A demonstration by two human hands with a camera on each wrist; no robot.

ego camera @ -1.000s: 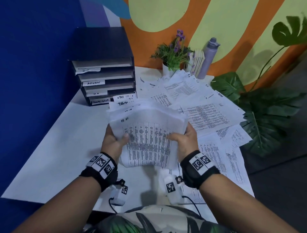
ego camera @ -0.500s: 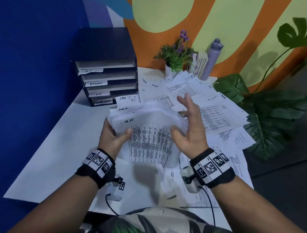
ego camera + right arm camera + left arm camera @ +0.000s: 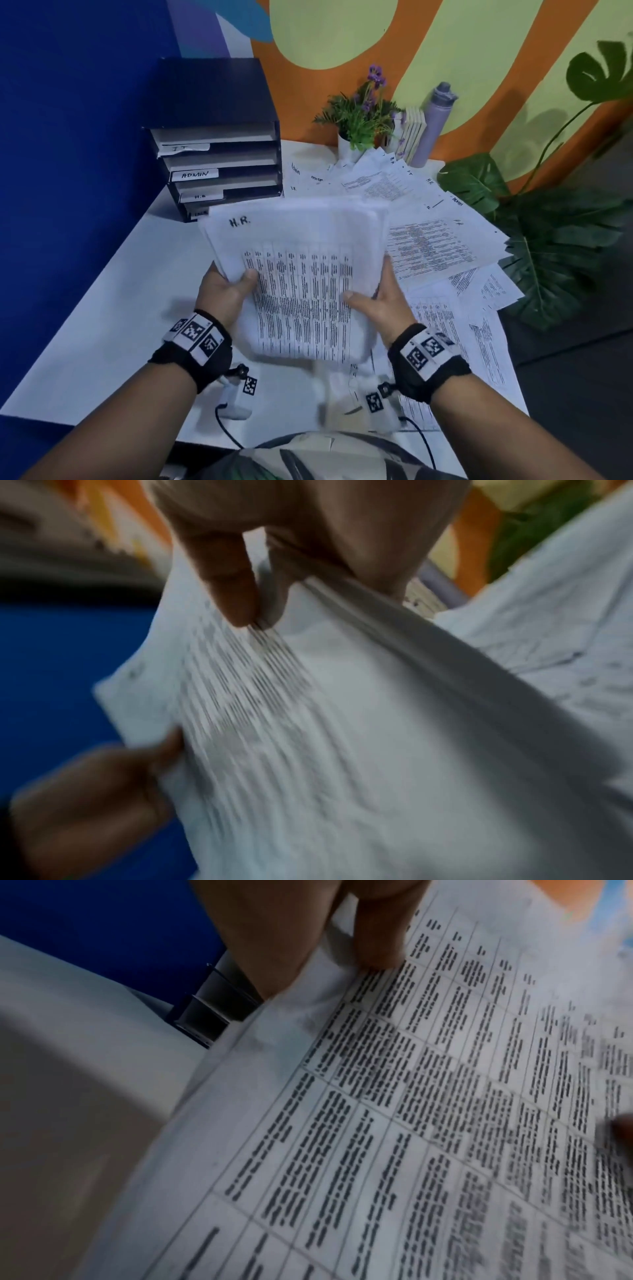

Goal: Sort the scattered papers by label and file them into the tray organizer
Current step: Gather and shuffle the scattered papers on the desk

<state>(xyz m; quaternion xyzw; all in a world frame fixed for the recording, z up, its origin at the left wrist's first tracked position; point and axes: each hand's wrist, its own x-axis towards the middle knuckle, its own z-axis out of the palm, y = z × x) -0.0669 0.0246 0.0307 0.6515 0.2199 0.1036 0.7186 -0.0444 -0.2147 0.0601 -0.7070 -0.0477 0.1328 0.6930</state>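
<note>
- I hold a thick stack of white printed sheets, its top page hand-marked "H.R." over a table of text, lifted above the white tabletop just in front of the black tiered tray organizer.
- My left hand is clamped on the stack's left edge, thumb on top of the page and fingers beneath; the left wrist view shows the thumb pressing the margin.
- My right hand pinches the right edge the same way, thumb over and fingers under, so both hands are apart with the stack between them.
- The organizer's slots carry white tags reading "IT", "ADMIN" and "H.R."; a lowest tag is half hidden behind the stack.
- To the right of the organizer, the loose labelled papers lie fanned and overlapping on the table.
- Behind those papers stand a small potted plant with purple flowers and a lilac bottle.
- I judge I am at the sorting stage, checking the top label.
- The next move, I think, calls for separating the sheets by label, squaring the edges, then sliding the H.R. ones level into the third slot without buckling.
</note>
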